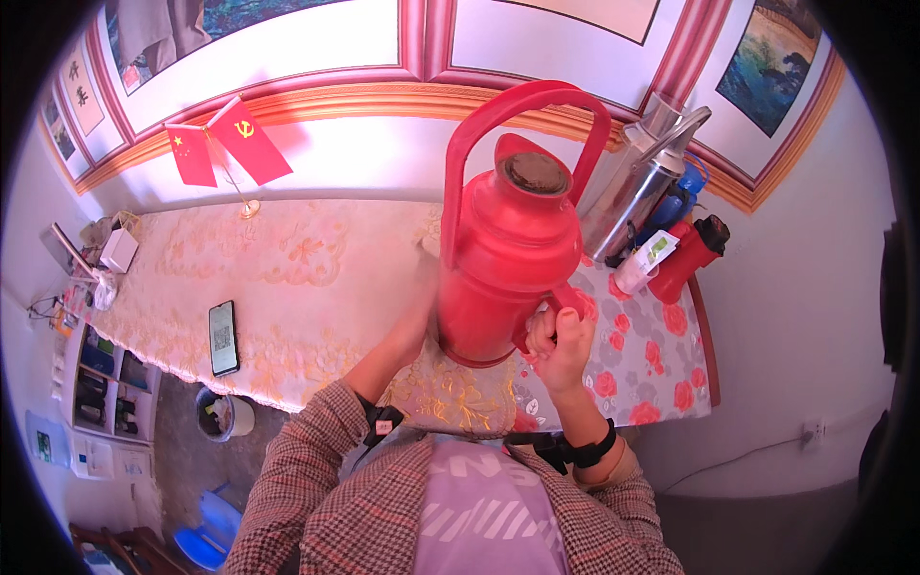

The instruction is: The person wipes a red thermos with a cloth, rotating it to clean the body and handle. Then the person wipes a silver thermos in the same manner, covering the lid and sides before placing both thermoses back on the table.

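A red thermos flask [507, 244] stands tilted before me, with a brown cork [537, 173] in its mouth and a carrying handle [528, 93] arched over the top. My right hand [564, 345] is closed around the side handle [568, 296] at the lower right. On the other side, my left hand [417, 330] is against the flask's lower left; its fingers are hidden, so their grip does not show. Under the flask lies a cream tablecloth with gold flowers [374, 259]. Whether the base rests on the cloth I cannot tell.
A metal thermos [632, 194], a red megaphone [690, 259] and a pale packet [647, 262] crowd the right back. Two small red flags on a stand [248, 208] are behind. A smartphone [223, 338] lies left. Below are a bin [233, 418] and blue chair [208, 532].
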`<action>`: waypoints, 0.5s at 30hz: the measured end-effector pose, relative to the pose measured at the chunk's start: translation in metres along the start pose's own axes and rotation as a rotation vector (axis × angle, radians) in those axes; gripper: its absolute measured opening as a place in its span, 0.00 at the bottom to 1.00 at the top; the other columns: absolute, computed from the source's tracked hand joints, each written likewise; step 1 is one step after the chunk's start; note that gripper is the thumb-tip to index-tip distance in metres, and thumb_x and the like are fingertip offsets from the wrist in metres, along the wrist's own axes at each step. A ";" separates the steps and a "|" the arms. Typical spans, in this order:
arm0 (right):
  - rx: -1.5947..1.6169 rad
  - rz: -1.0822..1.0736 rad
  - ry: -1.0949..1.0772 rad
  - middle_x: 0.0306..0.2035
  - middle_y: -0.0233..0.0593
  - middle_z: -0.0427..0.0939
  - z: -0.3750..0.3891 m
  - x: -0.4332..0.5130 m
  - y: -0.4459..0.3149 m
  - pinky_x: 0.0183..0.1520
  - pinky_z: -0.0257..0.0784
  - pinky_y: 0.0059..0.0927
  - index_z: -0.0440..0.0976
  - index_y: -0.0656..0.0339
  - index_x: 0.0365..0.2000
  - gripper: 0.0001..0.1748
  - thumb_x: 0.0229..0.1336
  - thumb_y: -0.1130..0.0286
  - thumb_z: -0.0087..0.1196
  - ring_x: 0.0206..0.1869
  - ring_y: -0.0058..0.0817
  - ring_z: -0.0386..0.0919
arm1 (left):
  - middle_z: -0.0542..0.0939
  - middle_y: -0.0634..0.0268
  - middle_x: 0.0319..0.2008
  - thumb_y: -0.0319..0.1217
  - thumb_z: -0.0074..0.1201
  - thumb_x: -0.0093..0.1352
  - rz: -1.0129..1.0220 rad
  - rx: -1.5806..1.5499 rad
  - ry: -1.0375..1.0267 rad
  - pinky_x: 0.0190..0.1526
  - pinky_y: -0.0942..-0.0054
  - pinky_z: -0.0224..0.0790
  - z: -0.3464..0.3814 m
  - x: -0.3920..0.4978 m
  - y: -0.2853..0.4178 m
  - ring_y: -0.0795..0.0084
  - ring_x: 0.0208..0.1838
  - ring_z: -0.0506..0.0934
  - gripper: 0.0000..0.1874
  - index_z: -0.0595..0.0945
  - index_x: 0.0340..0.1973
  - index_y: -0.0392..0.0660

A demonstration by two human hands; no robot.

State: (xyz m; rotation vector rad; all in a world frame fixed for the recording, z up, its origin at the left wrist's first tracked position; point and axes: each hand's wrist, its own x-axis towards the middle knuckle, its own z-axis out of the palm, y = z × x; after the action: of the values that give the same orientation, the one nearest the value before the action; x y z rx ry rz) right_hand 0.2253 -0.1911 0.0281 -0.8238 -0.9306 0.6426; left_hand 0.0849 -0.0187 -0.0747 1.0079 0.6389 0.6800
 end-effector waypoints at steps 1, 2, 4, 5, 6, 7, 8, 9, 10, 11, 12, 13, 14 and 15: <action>0.002 0.008 0.013 0.14 0.27 0.64 -0.001 0.000 0.001 0.19 0.54 0.22 0.65 0.60 0.21 0.24 0.72 0.58 0.45 0.16 0.15 0.60 | 0.76 0.61 0.60 0.42 0.37 0.79 -0.029 0.024 0.041 0.63 0.71 0.63 0.001 -0.009 0.002 0.72 0.62 0.72 0.24 0.72 0.63 0.39; 0.022 -0.004 0.004 0.14 0.28 0.64 -0.001 -0.001 0.001 0.19 0.55 0.22 0.66 0.60 0.20 0.23 0.72 0.58 0.46 0.16 0.15 0.60 | 0.76 0.59 0.59 0.40 0.37 0.79 -0.086 0.081 0.088 0.62 0.71 0.65 0.000 -0.023 0.009 0.71 0.61 0.72 0.23 0.73 0.62 0.38; -0.008 0.021 0.041 0.14 0.27 0.65 -0.002 -0.003 0.002 0.19 0.56 0.22 0.66 0.60 0.21 0.22 0.71 0.59 0.47 0.16 0.15 0.61 | 0.77 0.58 0.58 0.39 0.40 0.78 0.020 0.234 0.127 0.58 0.71 0.68 0.009 -0.059 0.028 0.69 0.59 0.75 0.21 0.75 0.59 0.37; -0.010 0.041 0.066 0.14 0.26 0.65 -0.001 -0.005 0.002 0.20 0.56 0.22 0.67 0.60 0.22 0.21 0.71 0.60 0.48 0.16 0.15 0.61 | 0.77 0.58 0.58 0.38 0.43 0.78 0.179 0.326 0.118 0.56 0.71 0.70 0.015 -0.083 0.038 0.68 0.58 0.76 0.20 0.76 0.57 0.37; -0.015 0.018 0.071 0.15 0.26 0.65 0.000 -0.005 0.002 0.20 0.57 0.21 0.67 0.60 0.22 0.20 0.71 0.60 0.49 0.17 0.14 0.62 | 0.77 0.57 0.58 0.37 0.45 0.77 0.389 0.419 0.104 0.55 0.69 0.71 0.027 -0.093 0.049 0.66 0.58 0.77 0.19 0.77 0.55 0.37; -0.018 0.013 0.090 0.15 0.25 0.65 0.000 -0.005 0.002 0.20 0.57 0.21 0.67 0.60 0.23 0.20 0.71 0.61 0.49 0.17 0.14 0.62 | 0.77 0.56 0.58 0.36 0.47 0.76 0.602 0.511 0.108 0.53 0.67 0.72 0.038 -0.102 0.061 0.63 0.59 0.77 0.18 0.78 0.53 0.36; -0.022 0.014 0.109 0.15 0.25 0.65 0.002 -0.005 0.002 0.20 0.57 0.21 0.68 0.60 0.23 0.19 0.70 0.61 0.50 0.17 0.13 0.62 | 0.77 0.54 0.59 0.34 0.49 0.74 0.863 0.597 0.110 0.54 0.63 0.72 0.055 -0.103 0.068 0.60 0.60 0.76 0.16 0.79 0.51 0.36; -0.061 0.015 0.118 0.16 0.24 0.66 0.003 -0.004 0.003 0.20 0.57 0.21 0.69 0.61 0.24 0.18 0.70 0.61 0.51 0.18 0.13 0.63 | 0.75 0.52 0.60 0.33 0.51 0.72 1.144 0.729 0.075 0.55 0.58 0.70 0.067 -0.102 0.079 0.54 0.62 0.74 0.16 0.79 0.50 0.35; -0.098 0.013 0.125 0.16 0.24 0.67 0.003 -0.004 0.003 0.20 0.57 0.20 0.70 0.61 0.26 0.18 0.70 0.62 0.51 0.18 0.12 0.63 | 0.74 0.49 0.61 0.32 0.53 0.70 1.265 0.797 0.031 0.56 0.52 0.68 0.079 -0.101 0.088 0.49 0.64 0.72 0.16 0.80 0.49 0.35; -0.117 -0.055 0.119 0.17 0.23 0.67 0.004 -0.002 0.004 0.20 0.57 0.20 0.71 0.62 0.27 0.17 0.70 0.62 0.52 0.19 0.12 0.64 | 0.73 0.46 0.62 0.31 0.55 0.67 1.441 0.864 -0.056 0.58 0.45 0.64 0.087 -0.096 0.099 0.41 0.66 0.70 0.17 0.79 0.49 0.34; -0.254 -0.169 0.145 0.18 0.22 0.69 0.004 -0.002 0.003 0.21 0.57 0.19 0.73 0.63 0.29 0.15 0.69 0.63 0.52 0.19 0.11 0.64 | 0.71 0.45 0.63 0.31 0.55 0.66 1.396 1.018 0.012 0.60 0.42 0.61 0.100 -0.089 0.104 0.37 0.67 0.67 0.18 0.80 0.49 0.35; -0.248 -0.231 0.162 0.19 0.22 0.70 0.004 0.000 0.004 0.21 0.58 0.19 0.75 0.64 0.31 0.14 0.69 0.64 0.52 0.20 0.11 0.64 | 0.70 0.45 0.65 0.31 0.55 0.65 1.384 1.119 0.080 0.62 0.39 0.58 0.116 -0.081 0.106 0.34 0.69 0.64 0.18 0.80 0.49 0.35; -0.112 -0.040 0.171 0.20 0.22 0.71 0.002 -0.001 0.003 0.21 0.58 0.18 0.75 0.64 0.32 0.13 0.68 0.65 0.53 0.20 0.10 0.64 | 0.69 0.45 0.66 0.31 0.55 0.64 1.285 1.273 0.150 0.64 0.36 0.54 0.126 -0.079 0.109 0.30 0.70 0.62 0.18 0.80 0.48 0.36; 0.020 0.144 0.176 0.21 0.22 0.71 0.001 -0.001 0.002 0.22 0.58 0.18 0.76 0.64 0.33 0.12 0.68 0.65 0.53 0.21 0.10 0.65 | 0.70 0.46 0.66 0.29 0.54 0.64 1.363 1.234 0.109 0.66 0.37 0.51 0.130 -0.080 0.112 0.32 0.71 0.61 0.19 0.80 0.49 0.35</action>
State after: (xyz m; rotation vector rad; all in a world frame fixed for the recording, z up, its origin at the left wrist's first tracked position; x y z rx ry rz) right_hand 0.2235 -0.1904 0.0259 -0.9196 -0.7090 0.6911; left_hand 0.1081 -0.1078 0.0908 2.6452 0.3351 1.5816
